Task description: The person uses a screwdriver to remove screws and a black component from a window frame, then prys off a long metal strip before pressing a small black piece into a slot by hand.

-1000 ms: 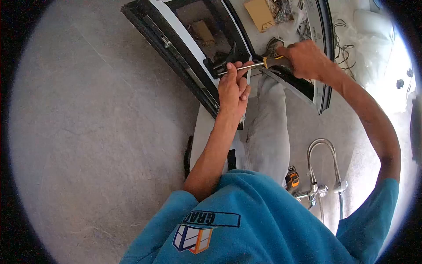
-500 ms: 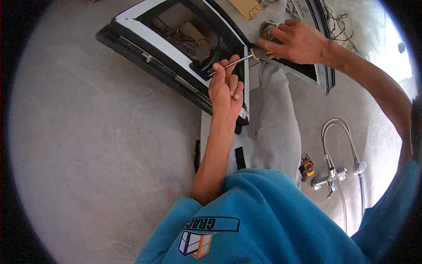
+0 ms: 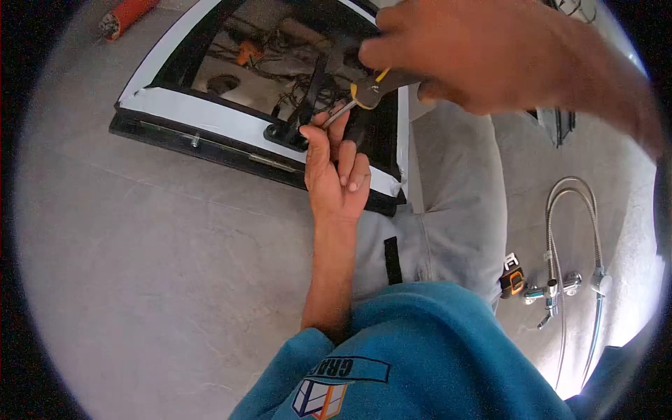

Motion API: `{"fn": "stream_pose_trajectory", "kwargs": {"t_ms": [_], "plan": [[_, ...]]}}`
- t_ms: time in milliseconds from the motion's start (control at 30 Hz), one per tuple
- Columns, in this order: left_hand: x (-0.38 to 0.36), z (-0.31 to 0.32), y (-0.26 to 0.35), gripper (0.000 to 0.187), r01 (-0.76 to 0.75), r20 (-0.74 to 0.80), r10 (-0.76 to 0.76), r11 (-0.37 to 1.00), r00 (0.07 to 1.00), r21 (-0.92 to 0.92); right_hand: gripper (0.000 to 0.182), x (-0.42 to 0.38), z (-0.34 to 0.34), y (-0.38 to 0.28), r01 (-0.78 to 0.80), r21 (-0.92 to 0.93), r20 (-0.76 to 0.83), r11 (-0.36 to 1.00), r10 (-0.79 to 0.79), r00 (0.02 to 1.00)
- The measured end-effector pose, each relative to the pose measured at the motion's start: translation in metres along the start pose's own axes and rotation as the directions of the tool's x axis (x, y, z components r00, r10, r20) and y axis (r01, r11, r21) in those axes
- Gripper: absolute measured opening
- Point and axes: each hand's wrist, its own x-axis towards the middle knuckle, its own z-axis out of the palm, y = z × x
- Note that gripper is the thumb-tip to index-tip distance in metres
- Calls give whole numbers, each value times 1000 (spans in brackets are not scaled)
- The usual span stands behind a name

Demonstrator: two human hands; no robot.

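A window sash (image 3: 175, 105) with a white face and black edges lies tilted before me, partly over my grey-trousered leg. On its near white rail sits a black window handle (image 3: 283, 133), its lever reaching over the glass. My right hand (image 3: 483, 56), blurred, grips the black-and-yellow handle of a screwdriver (image 3: 365, 93). The screwdriver's shaft slants down to the window handle's base; its tip is hidden by my fingers. My left hand (image 3: 336, 168) pinches the lower shaft between thumb and index finger, the other fingers curled beside the handle.
A red cylinder (image 3: 129, 17) lies on the grey floor at upper left. Part of another frame (image 3: 558, 128) shows at right. Along the right side are a shower tap (image 3: 553, 288) with hoses and a black-and-orange tool (image 3: 513, 280). Cables show through or in the glass.
The view has shifted, and the sash now lies more level across it. My right hand looks larger and closer. The screwdriver is steeper, its tip end now at the window handle.
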Motion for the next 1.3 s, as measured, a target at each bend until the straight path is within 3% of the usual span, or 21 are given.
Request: {"fn": "stream_pose_trajectory", "kwargs": {"t_ms": [33, 100, 167, 233, 267, 333, 367, 467, 567, 600, 667, 700, 767, 900, 967, 1000, 1033, 1167, 1233, 1267, 1300], "plan": [[-2, -2, 0, 39, 11, 21, -10, 1000, 1000, -24, 23, 0, 7, 2, 101, -502, -130, 859, -191, 973], [-5, -1, 2, 39, 26, 42, -24, 999, 999, -34, 22, -8, 24, 6, 99, -502, -110, 859, -178, 978], [-10, 5, 5, 38, 64, -97, -44, 974, 994, 216, 21, -7, 33, 9, 106, -502, -83, 858, -170, 982], [-12, 11, 3, 39, 77, -119, -52, 972, 992, 223, 20, -7, 34, 12, 32, -130, -136, 991, -50, 989], [-11, 13, 1, 39, 90, -139, -59, 970, 989, 227, 20, -8, 32, 11, 28, -131, -138, 991, -46, 989], [-8, 18, 2, 39, 77, -107, -54, 973, 993, 218, 21, -8, 23, 6, -259, 228, 16, 939, 263, 965], [-9, 21, 2, 39, 59, -81, -44, 978, 996, 200, 21, -7, 19, 8, -265, 234, 11, 936, 270, 963], [-6, 16, 0, 35, 97, -86, -95, 995, 992, 19, 22, 7, 1, 32, 95, 295, 159, 951, -147, 976], [-5, 18, -2, 30, 102, 45, -101, 995, 994, -23, 23, 14, -13, 52, 415, 416, 276, 809, -547, 790], [-4, 18, -2, 30, 104, 43, -103, 994, 994, -30, 23, 8, -18, 42, 411, 421, 280, 808, -547, 789], [-5, 19, 0, 27, 88, 23, -87, 996, 996, -13, 25, -10, -26, 8, 82, 35, -39, 996, -81, 996], [-6, 18, 0, 27, 86, 27, -86, 996, 996, -18, 25, -11, -10, 0, 82, 31, -35, 996, -81, 996], [-6, 17, -3, 27, 113, 7, -113, 994, 994, 4, 33, -6, 35, -13, -89, -647, -153, 757, -14, 988], [-8, 8, -6, 28, 97, 16, -97, 995, 995, -10, 30, -2, 38, -17, -204, -473, -133, 857, 159, 978], [-5, 15, -3, 28, 107, -12, -107, 994, 994, 15, 38, 3, 31, 8, -283, 162, 94, 945, 271, 958], [-4, 18, -2, 28, 113, -35, -112, 993, 993, 35, 44, 35, -16, -4, -692, 156, 651, 705, 454, 608], [-3, 17, -1, 28, 124, -33, -122, 992, 992, 34, 44, 30, -18, -5, -700, 156, 653, 697, 458, 603], [0, 19, -4, 32, 116, -26, -116, 993, 993, 11, 27, -2, -18, 2, -315, 222, 265, 923, 254, 930], [-2, 20, -4, 34, 87, -45, -86, 996, 995, 18, 24, -7, -15, 9, -88, 181, 58, 979, 78, 995], [-1, 23, -3, 34, 86, -56, -86, 996, 995, 10, 25, -1, -21, 14, 110, -59, 161, 992, -99, 982], [-3, 22, -3, 34, 87, -63, -86, 996, 994, 15, 25, -3, -9, 17, 112, -53, 156, 992, -102, 983]]}}
